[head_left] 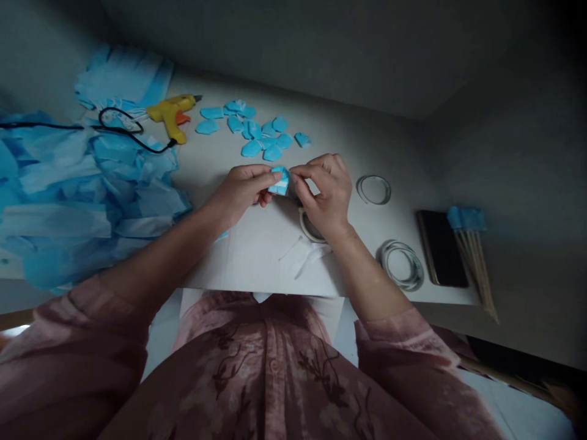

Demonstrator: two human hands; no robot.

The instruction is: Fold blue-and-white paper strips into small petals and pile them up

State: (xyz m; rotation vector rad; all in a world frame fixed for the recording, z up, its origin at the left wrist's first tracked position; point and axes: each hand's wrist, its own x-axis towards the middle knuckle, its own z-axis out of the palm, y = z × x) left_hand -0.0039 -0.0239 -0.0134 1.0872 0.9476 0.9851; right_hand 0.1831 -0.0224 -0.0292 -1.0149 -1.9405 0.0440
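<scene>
My left hand (241,190) pinches a small folded piece of blue fabric (279,183) between thumb and fingers; a white strip shows on its face. Close by on its right, my right hand (328,192) has thumb and forefinger pressed together at the piece's edge. Whatever those fingertips hold is too small to make out. Beneath the right hand lies a roll of tape (312,227), partly hidden by it. White scraps (308,256) lie just in front of the roll. Beyond both hands, several cut blue fabric pieces (268,130) are scattered on the white table (261,253).
A yellow glue gun (172,113) with a black cord lies at the back left. Blue and white fabric sheets (92,195) heap up at left. To the right are two tape rolls (389,183) (415,269), a dark phone (443,247) and wooden sticks (477,263) with blue ends.
</scene>
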